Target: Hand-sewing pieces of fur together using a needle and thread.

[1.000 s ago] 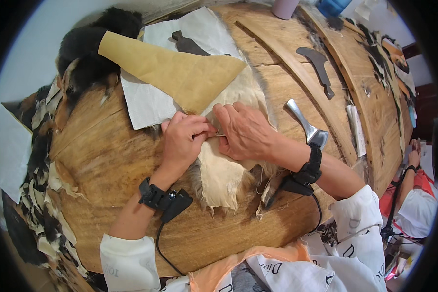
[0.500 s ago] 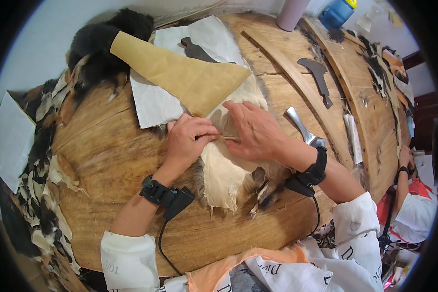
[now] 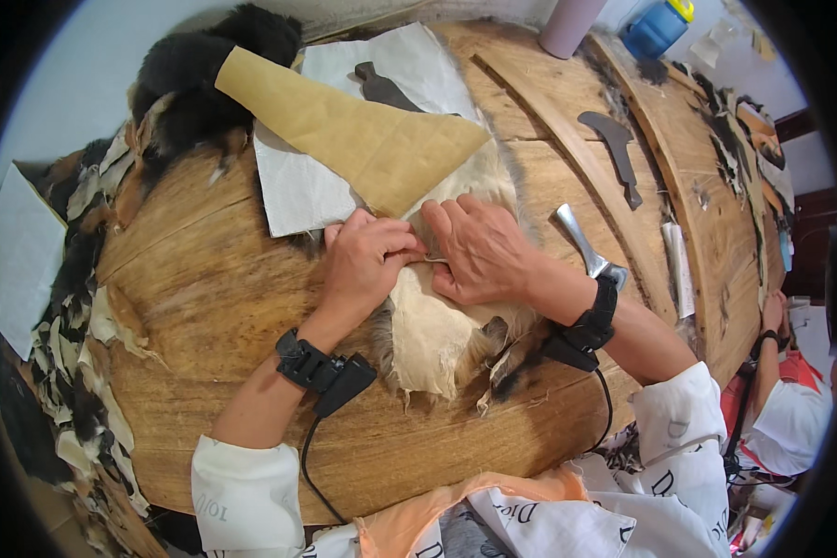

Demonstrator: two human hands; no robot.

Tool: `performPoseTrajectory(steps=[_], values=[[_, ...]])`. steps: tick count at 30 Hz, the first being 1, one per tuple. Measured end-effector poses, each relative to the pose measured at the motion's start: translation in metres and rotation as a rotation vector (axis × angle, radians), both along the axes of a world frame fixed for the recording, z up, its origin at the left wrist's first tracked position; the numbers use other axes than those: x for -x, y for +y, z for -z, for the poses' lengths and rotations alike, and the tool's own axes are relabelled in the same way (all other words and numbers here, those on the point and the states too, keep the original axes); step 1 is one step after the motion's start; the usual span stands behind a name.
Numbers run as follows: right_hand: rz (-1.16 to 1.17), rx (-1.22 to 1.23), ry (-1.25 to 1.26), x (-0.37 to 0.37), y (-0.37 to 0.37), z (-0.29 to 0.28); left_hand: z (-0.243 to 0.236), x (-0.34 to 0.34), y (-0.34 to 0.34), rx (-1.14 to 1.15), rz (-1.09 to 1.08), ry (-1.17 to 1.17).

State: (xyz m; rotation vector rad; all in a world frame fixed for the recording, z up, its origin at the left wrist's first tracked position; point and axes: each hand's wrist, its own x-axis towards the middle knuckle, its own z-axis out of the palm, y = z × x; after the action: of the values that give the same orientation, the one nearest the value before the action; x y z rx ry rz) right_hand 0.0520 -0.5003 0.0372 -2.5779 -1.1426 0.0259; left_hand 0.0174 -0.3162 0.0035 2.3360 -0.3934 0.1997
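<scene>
A pale fur pelt lies skin side up in front of me, with tan fur along its edges. My left hand is closed on it, thumb and fingertips pinching a small fold. Beside it, my right hand has its fingers curled and its thumb pressed in, gripping the pelt at the same fold. Just beyond my hands, a brown paper pattern covers part of the pelt and of a white sheet. A dark flat tool sticks out from behind the pattern.
Right of my hands lie a metal tool, a dark curved blade and a long wooden strip. Black fur and scraps line the left. A pink cylinder and blue bottle stand behind. Another person's arm shows at right.
My right hand's fingers have drawn in from a more spread position and curled toward the pelt. The left hand keeps its pinch. The whole view has shifted slightly.
</scene>
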Motion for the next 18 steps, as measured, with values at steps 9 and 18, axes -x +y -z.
performPoseTrajectory(steps=[9, 18], values=[[-0.163, -0.026, -0.387, 0.016, -0.004, 0.014, 0.0, -0.001, 0.0, -0.018, -0.017, 0.041], [-0.291, -0.375, -0.172, 0.01, 0.005, -0.015, 0.001, -0.002, -0.002, -0.056, -0.035, -0.026]])
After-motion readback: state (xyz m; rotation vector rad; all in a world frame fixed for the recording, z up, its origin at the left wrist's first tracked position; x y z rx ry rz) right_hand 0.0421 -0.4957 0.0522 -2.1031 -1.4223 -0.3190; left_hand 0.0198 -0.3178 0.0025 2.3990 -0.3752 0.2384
